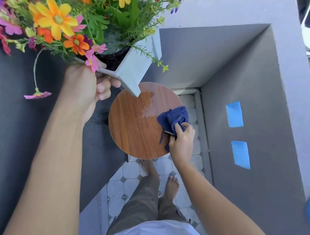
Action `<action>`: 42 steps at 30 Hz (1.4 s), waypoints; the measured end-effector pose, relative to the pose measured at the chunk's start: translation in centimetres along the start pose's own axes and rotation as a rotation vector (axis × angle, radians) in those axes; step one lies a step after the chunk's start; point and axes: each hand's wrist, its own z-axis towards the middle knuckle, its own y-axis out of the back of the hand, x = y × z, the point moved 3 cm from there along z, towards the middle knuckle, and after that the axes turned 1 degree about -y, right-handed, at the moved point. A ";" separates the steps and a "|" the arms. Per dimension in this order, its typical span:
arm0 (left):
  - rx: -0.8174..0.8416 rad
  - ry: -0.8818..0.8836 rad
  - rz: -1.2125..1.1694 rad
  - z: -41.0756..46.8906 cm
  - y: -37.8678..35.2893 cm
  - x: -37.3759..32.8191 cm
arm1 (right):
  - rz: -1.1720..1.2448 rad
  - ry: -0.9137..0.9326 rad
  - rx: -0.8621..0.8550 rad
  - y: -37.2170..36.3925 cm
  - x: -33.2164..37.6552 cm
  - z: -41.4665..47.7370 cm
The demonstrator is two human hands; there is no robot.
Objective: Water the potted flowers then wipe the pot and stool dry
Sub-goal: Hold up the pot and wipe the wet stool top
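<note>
A: Wood-grain stool [132, 132], still wet: why is the pot [135, 66] in the air?

B: The left hand [87, 89], fingers curled tight around the rim, holds it tilted clear of the stool, seemingly to free the top for wiping. Flowers [57, 19] spill over the wrist.

A: And the cloth [172, 117]?

B: The right hand [181, 142] pinches it, bunched, at the stool's right edge, just beside a shiny puddle [148, 104].
</note>
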 end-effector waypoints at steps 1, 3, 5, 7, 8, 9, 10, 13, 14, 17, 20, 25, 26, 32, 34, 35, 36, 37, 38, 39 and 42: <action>0.001 0.003 -0.004 0.0 0.0 0.0 | 0.001 0.015 0.020 -0.6 0.8 -0.5; 0.000 0.005 -0.005 0.0 0.0 0.0 | 0.009 0.059 0.063 -2.2 2.7 -1.9; -0.005 0.003 -0.005 0.1 0.1 0.0 | 0.013 0.131 0.124 -4.1 5.1 -3.4; -0.008 0.000 -0.006 0.1 0.1 0.1 | -0.005 0.228 0.206 -6.2 7.5 -4.7; -0.009 -0.002 -0.005 0.1 0.2 0.1 | -0.022 0.284 0.242 -7.0 8.6 -5.1; -0.010 -0.002 -0.003 0.1 0.2 0.2 | -0.042 0.336 0.273 -7.6 9.4 -5.3; -0.010 -0.001 0.000 0.1 0.2 0.2 | -0.057 0.378 0.297 -7.8 9.9 -5.2; -0.018 0.010 0.004 0.2 0.4 0.4 | -0.073 0.429 0.321 -7.0 9.3 -3.9; -0.020 0.014 0.003 0.3 0.4 0.4 | -0.069 0.432 0.305 -6.1 8.5 -3.2; -0.021 0.012 -0.001 0.2 0.5 0.4 | -0.036 0.347 0.191 -2.9 4.9 -0.3; -0.021 0.008 0.005 0.1 0.4 0.5 | -0.001 0.160 0.066 0.1 0.7 2.4; -0.020 0.012 0.005 0.0 0.3 0.5 | 0.104 -0.059 0.007 3.1 -1.3 4.4; -0.022 0.013 0.000 0.0 0.3 0.5 | 0.138 -0.066 -0.002 3.3 -0.7 4.4; -0.022 0.016 -0.001 0.3 0.6 0.4 | 0.488 0.069 0.087 3.4 5.5 1.9; -0.025 0.015 -0.002 0.2 0.6 0.5 | 0.509 0.047 0.164 2.0 6.2 1.4; -0.026 0.015 -0.001 0.2 0.6 0.5 | 0.437 0.044 0.137 1.5 6.2 1.3; -0.028 0.015 0.001 0.2 0.6 0.5 | 0.363 0.039 0.087 1.0 6.0 1.3; -0.029 0.016 0.002 0.2 0.6 0.5 | 0.281 0.040 0.019 0.6 5.7 1.3; -0.030 0.016 0.002 0.2 0.6 0.5 | 0.217 0.054 -0.023 0.1 5.5 1.1; -0.029 0.016 0.002 0.2 0.6 0.5 | 0.165 0.092 -0.020 -0.6 5.6 0.9; -0.020 0.015 -0.012 0.3 0.5 0.4 | -0.058 0.258 0.095 -3.5 6.0 -0.4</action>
